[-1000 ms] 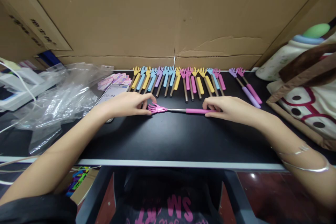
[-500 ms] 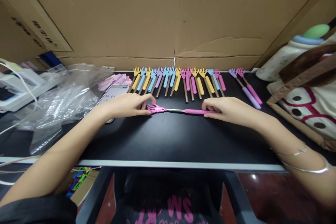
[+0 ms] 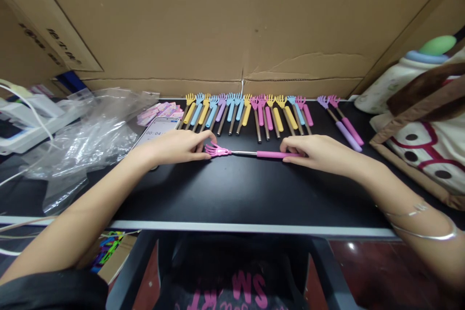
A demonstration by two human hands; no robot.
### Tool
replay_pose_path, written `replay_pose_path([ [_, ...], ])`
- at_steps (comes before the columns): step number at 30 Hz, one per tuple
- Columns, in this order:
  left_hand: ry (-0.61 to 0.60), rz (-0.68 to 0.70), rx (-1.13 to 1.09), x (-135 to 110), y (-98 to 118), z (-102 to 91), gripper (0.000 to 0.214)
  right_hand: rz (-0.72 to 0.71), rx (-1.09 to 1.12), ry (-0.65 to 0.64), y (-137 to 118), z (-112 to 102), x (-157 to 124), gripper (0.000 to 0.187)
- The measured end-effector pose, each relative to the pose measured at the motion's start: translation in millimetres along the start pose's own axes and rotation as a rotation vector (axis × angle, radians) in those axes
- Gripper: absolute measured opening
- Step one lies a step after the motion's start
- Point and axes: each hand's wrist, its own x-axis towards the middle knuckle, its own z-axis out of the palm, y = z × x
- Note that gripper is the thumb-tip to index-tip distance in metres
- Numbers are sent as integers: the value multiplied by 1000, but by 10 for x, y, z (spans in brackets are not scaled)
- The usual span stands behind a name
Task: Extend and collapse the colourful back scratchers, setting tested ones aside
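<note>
A pink back scratcher (image 3: 247, 153) lies level across the black table, its claw head to the left and its grip to the right. Thumb and fingers of my left hand (image 3: 185, 147) pinch the tips of the claw. At the other end, my right hand (image 3: 312, 152) is closed on the end of the pink grip. A short length of metal rod shows between head and grip. Behind it runs a row of back scratchers (image 3: 269, 118) in yellow, blue, purple and pink, heads toward the wall. One purple scratcher (image 3: 348, 134) and a pink one (image 3: 349, 128) lie apart on the right.
A phone (image 3: 162, 128) showing a timer lies partly under my left wrist, near pink packets (image 3: 160, 112). Clear plastic bags (image 3: 94, 131) and a white power strip (image 3: 32, 123) are at left. A bottle (image 3: 395, 80) and a cloth bag (image 3: 428, 140) stand at right. Cardboard (image 3: 225, 24) walls the back.
Hardly anything differs. Both hands hold the pink back scratcher in the same place; the whole view has shifted very slightly.
</note>
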Motion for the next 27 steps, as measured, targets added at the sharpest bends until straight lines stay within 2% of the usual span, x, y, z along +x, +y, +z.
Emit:
replay_pose_path([
  [27,-18,-52,64,10,84,-15,39,-29,-9,10,14,23,-24,20],
])
